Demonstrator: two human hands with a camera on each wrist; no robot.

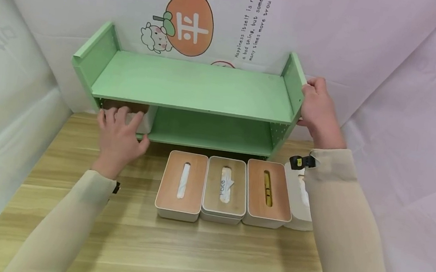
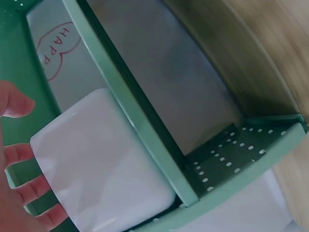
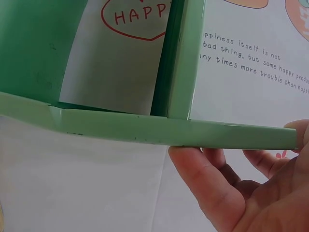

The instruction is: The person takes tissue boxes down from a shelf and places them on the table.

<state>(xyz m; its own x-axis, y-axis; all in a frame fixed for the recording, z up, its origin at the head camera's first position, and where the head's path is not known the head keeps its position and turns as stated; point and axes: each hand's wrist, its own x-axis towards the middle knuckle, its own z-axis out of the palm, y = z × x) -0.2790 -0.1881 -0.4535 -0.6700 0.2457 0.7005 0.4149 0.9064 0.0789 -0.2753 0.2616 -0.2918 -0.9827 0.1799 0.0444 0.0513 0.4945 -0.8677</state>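
Observation:
A green two-tier shelf (image 1: 195, 85) stands against the back wall. In its lower tier, at the left end, sits a white tissue box (image 1: 148, 120) with a brown lid, partly hidden by the upper board and my fingers. My left hand (image 1: 118, 141) is at the box's front with fingers spread; in the left wrist view the fingertips touch the edge of the box (image 2: 106, 164) while the thumb stands apart. My right hand (image 1: 322, 115) grips the shelf's right side panel, its thumb and fingers around the panel edge (image 3: 231, 135) in the right wrist view.
In front of the shelf, on the wooden table (image 1: 185, 260), a row holds two tissue boxes with orange-brown lids (image 1: 171, 180) (image 1: 253, 191), a tan-lidded box (image 1: 212, 190) between them, and a white box (image 1: 294, 215) partly behind my right sleeve. White printed cloth (image 1: 411, 111) surrounds the table.

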